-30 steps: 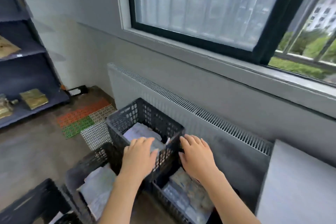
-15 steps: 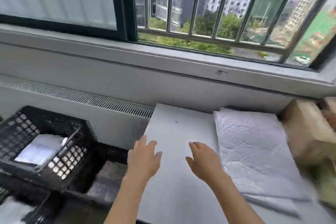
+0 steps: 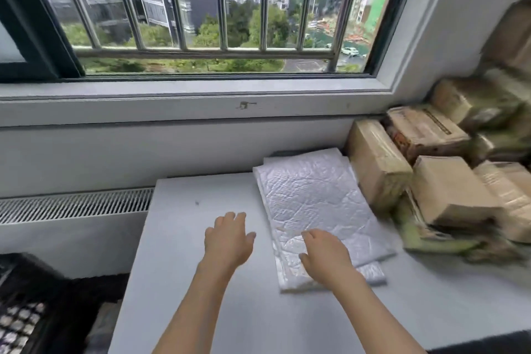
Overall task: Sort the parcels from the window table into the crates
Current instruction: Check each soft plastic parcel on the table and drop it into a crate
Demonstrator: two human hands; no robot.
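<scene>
Now both hands hover over the grey desk with relaxed fingers, holding nothing: the left hand over bare surface, the right hand above the near end of the white mailers (two stacked). Cardboard boxes crowd the corner; a black crate sits lower left.

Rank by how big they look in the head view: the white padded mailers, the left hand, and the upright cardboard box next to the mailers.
1. Mailers, clearly largest.
2. Box.
3. Left hand, smallest, though it is nearer the camera, so it looks bigger than it is.
</scene>
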